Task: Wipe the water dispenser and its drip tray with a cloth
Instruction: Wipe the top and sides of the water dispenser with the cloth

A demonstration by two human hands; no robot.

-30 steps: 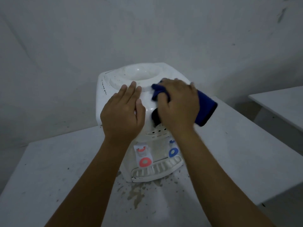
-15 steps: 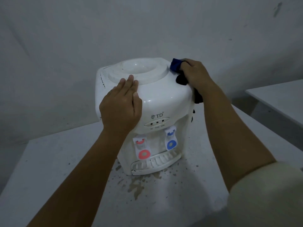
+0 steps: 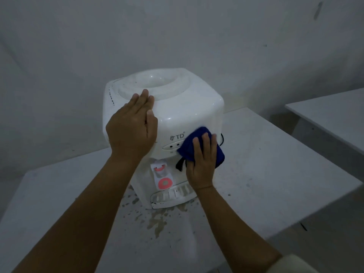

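The water dispenser [image 3: 177, 115] sits on a stained table [image 3: 275, 174]. Left hand [image 3: 132, 129] lies flat on its top, fingers together. Right hand [image 3: 201, 164] presses the blue cloth [image 3: 197, 142] flat onto the right front, probably over the right tap, just above the drip tray [image 3: 173, 196].

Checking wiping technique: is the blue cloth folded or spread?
Folded: the blue cloth forms a thick compact pad under the right hand on the dispenser front.

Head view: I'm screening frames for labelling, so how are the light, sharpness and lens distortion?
Head view: dim, bluish light; the water dispenser carries small glare spots; the right hand on the blue cloth looks slightly soft; table edges bow, wide-angle.
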